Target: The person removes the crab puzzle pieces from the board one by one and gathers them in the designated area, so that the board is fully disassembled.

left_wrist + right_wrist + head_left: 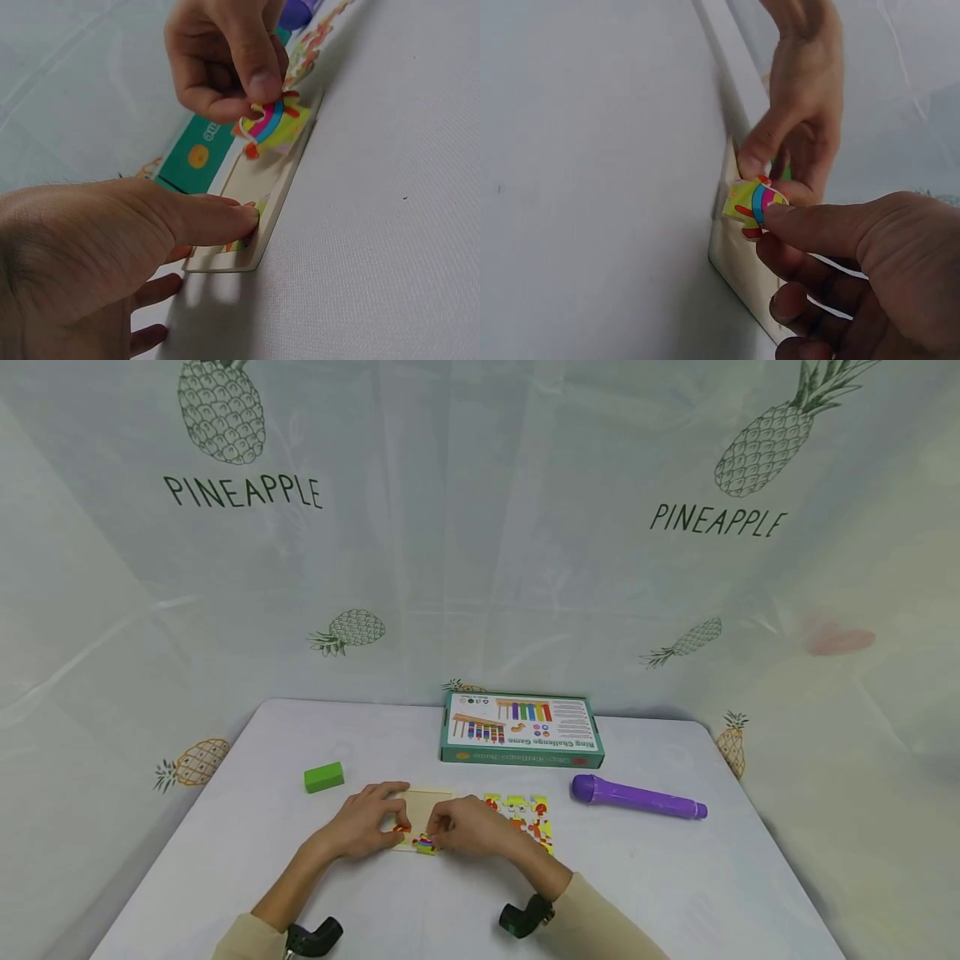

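A shallow wooden puzzle tray [427,802] lies on the table under both hands. In its near left corner sits a puzzle piece [238,244], with the thumb and a finger of my left hand [362,821] holding it there. My right hand [474,827] pinches a second puzzle piece [751,206] between thumb and forefinger. That piece is yellow-green with a blue, pink and yellow striped curve and red parts. It is tilted above the near side of the tray in the left wrist view.
Right of the tray lie several colourful puzzle pieces [517,810], partly behind my right forearm. A green block [324,777] stands to the left. A green-edged game box [522,731] lies at the back, and a purple stick [637,797] lies to the right.
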Demonstrator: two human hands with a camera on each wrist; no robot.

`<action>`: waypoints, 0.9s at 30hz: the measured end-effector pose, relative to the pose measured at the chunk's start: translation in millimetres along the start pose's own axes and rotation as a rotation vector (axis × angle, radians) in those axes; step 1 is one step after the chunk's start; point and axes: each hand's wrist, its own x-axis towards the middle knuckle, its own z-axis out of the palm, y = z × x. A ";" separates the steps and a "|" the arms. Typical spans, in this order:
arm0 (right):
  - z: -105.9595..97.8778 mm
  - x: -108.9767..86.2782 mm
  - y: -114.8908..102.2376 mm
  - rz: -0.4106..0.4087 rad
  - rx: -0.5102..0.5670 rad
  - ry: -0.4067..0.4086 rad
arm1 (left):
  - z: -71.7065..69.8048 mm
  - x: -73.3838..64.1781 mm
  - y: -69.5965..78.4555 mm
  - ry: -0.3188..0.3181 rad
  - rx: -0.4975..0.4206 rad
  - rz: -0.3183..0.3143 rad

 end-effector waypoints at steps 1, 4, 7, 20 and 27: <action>-3.3 -2.3 1.0 0.011 0.009 -0.007 | 0.2 0.1 0.2 0.001 0.000 0.003; -13.4 -10.5 6.0 0.036 0.009 -0.020 | 0.6 0.7 0.5 -0.003 0.000 -0.001; -24.0 -20.7 13.5 0.050 -0.005 -0.029 | 1.0 0.8 0.2 -0.010 0.001 -0.008; -62.1 -73.4 58.3 0.102 0.008 -0.059 | 1.2 0.6 0.1 -0.026 -0.005 -0.021; -61.6 -87.0 70.0 0.114 0.032 -0.106 | 1.3 0.4 0.3 -0.024 -0.008 -0.020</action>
